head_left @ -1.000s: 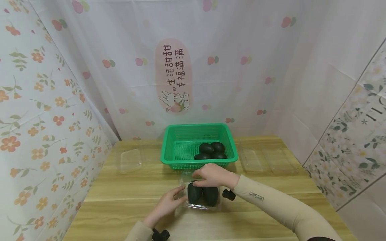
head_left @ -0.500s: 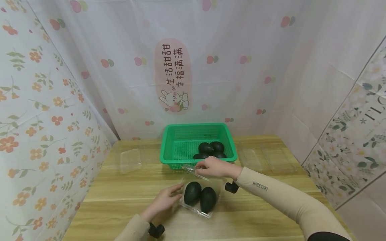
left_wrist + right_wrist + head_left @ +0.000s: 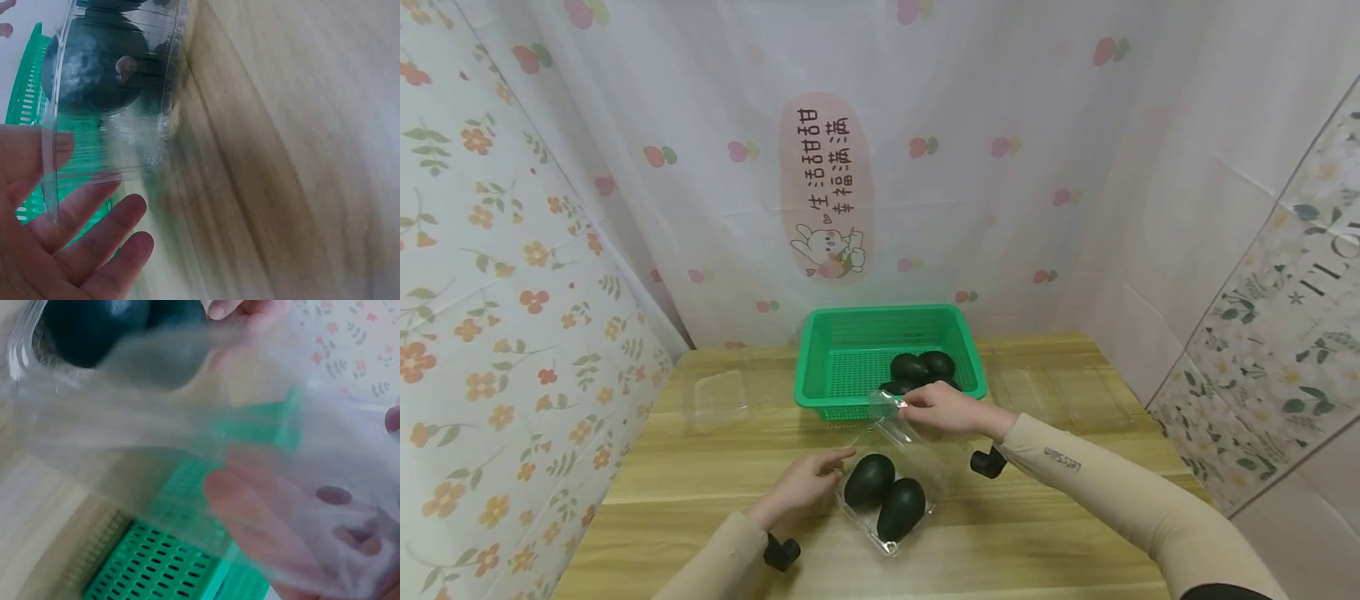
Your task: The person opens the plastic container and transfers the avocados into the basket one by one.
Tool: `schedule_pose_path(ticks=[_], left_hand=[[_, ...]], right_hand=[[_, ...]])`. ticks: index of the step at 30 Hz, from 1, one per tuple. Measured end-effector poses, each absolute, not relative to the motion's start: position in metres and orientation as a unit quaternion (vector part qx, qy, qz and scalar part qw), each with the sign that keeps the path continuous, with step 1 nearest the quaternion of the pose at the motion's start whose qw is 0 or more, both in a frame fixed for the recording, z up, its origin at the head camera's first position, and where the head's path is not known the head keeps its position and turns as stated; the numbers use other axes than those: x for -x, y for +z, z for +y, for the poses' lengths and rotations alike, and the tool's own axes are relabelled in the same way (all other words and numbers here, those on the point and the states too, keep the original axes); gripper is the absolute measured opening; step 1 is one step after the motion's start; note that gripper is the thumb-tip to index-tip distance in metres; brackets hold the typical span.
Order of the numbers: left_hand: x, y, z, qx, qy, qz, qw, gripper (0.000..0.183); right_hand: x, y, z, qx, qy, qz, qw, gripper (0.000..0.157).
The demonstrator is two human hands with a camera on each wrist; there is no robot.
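A clear plastic clamshell box (image 3: 891, 548) sits on the wooden table with two dark avocados inside, one avocado (image 3: 869, 482) at left and a second avocado (image 3: 901, 510) nearer the front. Its lid (image 3: 917, 442) stands raised. My right hand (image 3: 946, 408) pinches the lid's far edge; in the right wrist view the see-through lid (image 3: 144, 428) spreads blurred before the fingers. At the box's left side is my left hand (image 3: 805, 482). In the left wrist view its fingers (image 3: 103, 234) are extended beside the clear rim (image 3: 51, 169), and the thumb overlaps that rim.
Behind the box stands a green slotted basket (image 3: 850, 372) with several dark avocados (image 3: 910, 367) at its right end. More clear plastic containers lie at the back left (image 3: 721, 400) and right of the basket, including one container (image 3: 1026, 396). A printed curtain (image 3: 970, 208) hangs behind.
The lid has been lifted and drawn to the right by the right hand. The box has turned and shifted slightly left and forward, uncovering the avocados. The left hand has moved slightly left.
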State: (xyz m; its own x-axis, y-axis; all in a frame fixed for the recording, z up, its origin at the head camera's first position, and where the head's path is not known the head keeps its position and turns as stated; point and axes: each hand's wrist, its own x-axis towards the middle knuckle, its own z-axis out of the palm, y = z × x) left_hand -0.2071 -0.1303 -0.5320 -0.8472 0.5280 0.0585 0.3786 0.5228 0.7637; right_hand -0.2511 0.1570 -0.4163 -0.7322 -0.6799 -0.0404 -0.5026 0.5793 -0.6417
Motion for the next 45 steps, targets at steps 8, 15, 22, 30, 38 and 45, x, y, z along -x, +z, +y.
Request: schedule_pose_path(ticks=[8,15,22,30,38,45], left_hand=[[0.213,-0.530,-0.129,-0.260,0.393,0.876,0.099,0.044],[0.221,-0.529,-0.127,-0.277,0.374,0.880,0.091,0.045],[0.227,-0.526,-0.127,-0.299,0.326,0.895,0.060,0.045],[0.235,-0.530,-0.126,-0.294,0.296,0.908,0.035,0.044],[0.239,-0.531,-0.124,-0.280,0.290,0.915,0.034,0.043],[0.240,-0.531,-0.120,-0.273,0.284,0.919,0.027,0.042]], right_hand=[[0.248,-0.420,0.174,0.325,-0.343,0.871,0.133,0.029],[0.242,-0.427,0.187,0.301,-0.382,0.863,0.135,0.032],[0.236,-0.436,0.201,0.271,-0.433,0.848,0.142,0.028],[0.230,-0.451,0.219,0.229,-0.433,0.859,0.147,0.026],[0.223,-0.468,0.235,0.206,-0.421,0.872,0.142,0.029],[0.220,-0.484,0.243,0.183,-0.405,0.885,0.138,0.025]])
